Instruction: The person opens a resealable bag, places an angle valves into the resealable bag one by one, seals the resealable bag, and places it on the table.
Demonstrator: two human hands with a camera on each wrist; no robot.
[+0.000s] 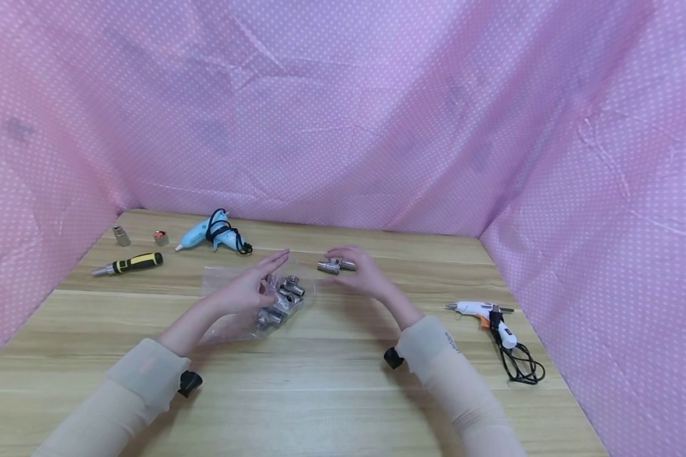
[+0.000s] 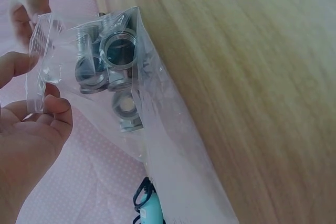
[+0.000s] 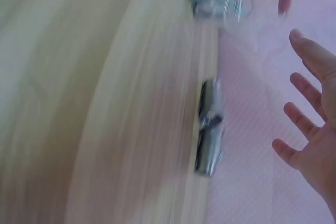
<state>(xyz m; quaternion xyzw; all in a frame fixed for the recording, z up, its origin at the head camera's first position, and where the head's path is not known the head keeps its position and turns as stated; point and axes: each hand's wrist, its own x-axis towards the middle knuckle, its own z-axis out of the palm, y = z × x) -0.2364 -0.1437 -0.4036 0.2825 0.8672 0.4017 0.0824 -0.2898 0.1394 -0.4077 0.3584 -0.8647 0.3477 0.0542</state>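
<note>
A clear plastic zip bag [image 1: 225, 325] lies on the table with several metal pipe fittings [image 1: 291, 287] inside. My left hand [image 1: 241, 292] holds the bag by its opening; in the left wrist view, curled fingertips [image 2: 59, 109] grip the zip edge, with the thumb apart on its other side. Outside the bag, to its right, lie metal fittings [image 1: 328, 267] side by side. My right hand [image 1: 361, 274] is close by them. Its fingers look spread and hold nothing in the right wrist view, a little apart from the fittings [image 3: 211, 129].
A light-blue glue gun [image 1: 214, 232] with its black cord wrapped round it lies at the back left. Near it are a yellow-black screwdriver [image 1: 134, 263] and two small metal pieces [image 1: 121, 236]. A white glue gun [image 1: 480, 310] with a coiled cord lies at the right. Pink dotted cloth [image 1: 320, 127] surrounds the table.
</note>
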